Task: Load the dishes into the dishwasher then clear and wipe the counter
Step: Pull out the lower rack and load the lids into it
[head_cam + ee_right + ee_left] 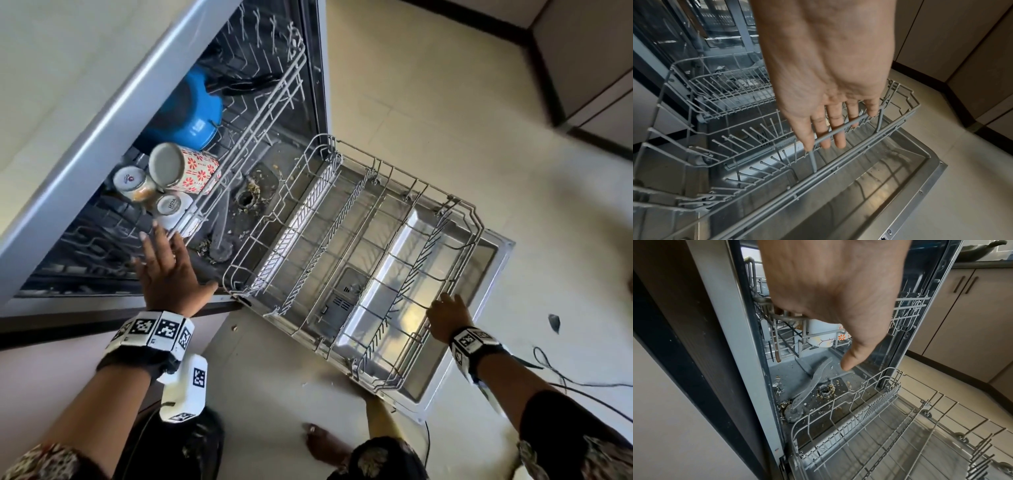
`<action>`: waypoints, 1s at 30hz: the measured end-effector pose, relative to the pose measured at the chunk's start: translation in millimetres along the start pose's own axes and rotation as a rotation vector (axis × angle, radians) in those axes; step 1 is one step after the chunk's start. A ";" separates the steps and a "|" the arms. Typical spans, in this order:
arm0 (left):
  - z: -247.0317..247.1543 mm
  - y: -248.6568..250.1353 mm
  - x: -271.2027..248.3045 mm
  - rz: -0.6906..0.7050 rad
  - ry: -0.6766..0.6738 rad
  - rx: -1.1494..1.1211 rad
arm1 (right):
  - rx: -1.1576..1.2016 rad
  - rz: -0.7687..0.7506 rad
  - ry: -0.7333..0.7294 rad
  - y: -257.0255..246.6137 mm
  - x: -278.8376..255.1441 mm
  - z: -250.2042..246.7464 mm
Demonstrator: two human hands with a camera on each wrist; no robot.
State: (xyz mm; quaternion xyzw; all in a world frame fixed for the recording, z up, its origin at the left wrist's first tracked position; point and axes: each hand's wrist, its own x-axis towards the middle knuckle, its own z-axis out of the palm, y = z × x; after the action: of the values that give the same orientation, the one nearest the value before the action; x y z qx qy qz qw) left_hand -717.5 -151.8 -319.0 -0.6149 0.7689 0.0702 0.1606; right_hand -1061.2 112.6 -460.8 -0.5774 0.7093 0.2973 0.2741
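Fingers of the left hand [170,270] lie straight at the upper rack [260,113] holding mugs [191,171], while the right hand [447,317] extends straight fingers over the empty lower rack [359,246] front rail.

Upper rack [219,144]: one blue pot [191,113], one floral mug [191,169], two small cups [132,181] near its front edge. Lower rack [359,260]: zero dishes. Two racks, two hands [171,270] total.

The lower rack [359,260] sits on the open door [493,274]; mugs [191,171] sit in the upper rack [274,89].
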 end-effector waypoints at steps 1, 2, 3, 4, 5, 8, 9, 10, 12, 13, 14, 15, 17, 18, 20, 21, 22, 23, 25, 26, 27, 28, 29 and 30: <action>-3.8 0.6 -2.3 0.003 -0.001 -0.015 | -0.029 0.008 -0.045 -4.0 -5.3 -4.1; -7.2 1.8 -4.5 0.011 -0.007 -0.042 | -0.038 0.027 -0.069 -7.8 -9.1 -4.7; -11.4 3.3 -8.9 0.027 -0.010 -0.069 | 0.000 0.040 -0.103 -11.2 -13.8 -7.7; -14.7 2.8 -16.6 0.070 0.000 -0.093 | 0.059 0.051 -0.129 -17.0 -20.4 -12.7; -18.9 3.2 -24.1 0.143 0.031 -0.116 | 0.123 0.055 -0.130 -24.6 -24.6 -19.6; -26.4 -4.2 -61.6 0.335 0.058 -0.302 | 0.397 0.000 -0.179 -56.1 -37.9 -42.0; -31.0 -11.1 -78.6 0.303 -0.052 -0.416 | 0.486 -0.043 -0.204 -69.5 -44.0 -50.6; -33.0 -18.6 -93.1 0.233 -0.208 -0.533 | 0.559 -0.093 -0.228 -83.4 -50.0 -58.2; -34.3 -43.6 -118.4 0.039 -0.452 -0.751 | 0.612 -0.187 -0.257 -111.1 -63.2 -76.2; -30.1 -61.4 -128.9 -0.033 -0.471 -0.795 | 0.643 -0.216 -0.262 -124.4 -69.6 -83.4; -33.8 -79.3 -144.4 -0.103 -0.453 -0.816 | 0.673 -0.253 -0.260 -138.7 -75.8 -92.0; -34.1 -96.2 -158.3 -0.147 -0.417 -0.810 | 0.693 -0.283 -0.252 -151.4 -83.0 -99.4; -38.0 -129.1 -189.7 -0.189 -0.346 -0.751 | 0.701 -0.353 -0.233 -176.2 -95.9 -116.8; -40.9 -141.6 -205.6 -0.230 -0.329 -0.766 | 0.695 -0.401 -0.219 -188.7 -101.2 -123.0; -43.8 -168.8 -240.1 -0.328 -0.289 -0.800 | 0.651 -0.487 -0.201 -216.8 -113.6 -140.7; -46.8 -181.9 -260.3 -0.376 -0.256 -0.817 | 0.617 -0.535 -0.169 -233.9 -119.6 -149.8; -48.7 -186.6 -276.2 -0.412 -0.236 -0.853 | 0.616 -0.578 -0.153 -245.5 -126.9 -157.2; -46.6 -195.9 -292.5 -0.438 -0.200 -0.894 | 0.606 -0.626 -0.152 -258.9 -140.6 -169.0; -50.7 -213.8 -334.6 -0.505 -0.112 -0.998 | 0.540 -0.702 -0.157 -290.4 -169.3 -189.0; -50.9 -224.9 -356.6 -0.543 -0.059 -1.056 | 0.511 -0.746 -0.145 -307.5 -180.5 -195.1; -49.0 -233.3 -374.8 -0.569 -0.018 -1.099 | 0.492 -0.785 -0.132 -319.6 -189.9 -199.6; -48.6 -241.7 -394.6 -0.602 0.035 -1.135 | 0.478 -0.819 -0.117 -334.4 -200.3 -204.6; -46.5 -252.2 -420.0 -0.639 0.101 -1.170 | 0.466 -0.857 -0.100 -352.5 -216.7 -209.9; -47.9 -258.9 -439.0 -0.659 0.154 -1.196 | 0.473 -0.894 -0.078 -367.5 -230.8 -216.0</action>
State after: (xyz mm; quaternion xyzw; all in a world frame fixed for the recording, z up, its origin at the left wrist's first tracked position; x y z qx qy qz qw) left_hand -390.2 178.3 -104.5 -0.8031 0.3800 0.3859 -0.2486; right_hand -668.0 47.0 -185.1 -0.7351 0.4298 0.0034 0.5242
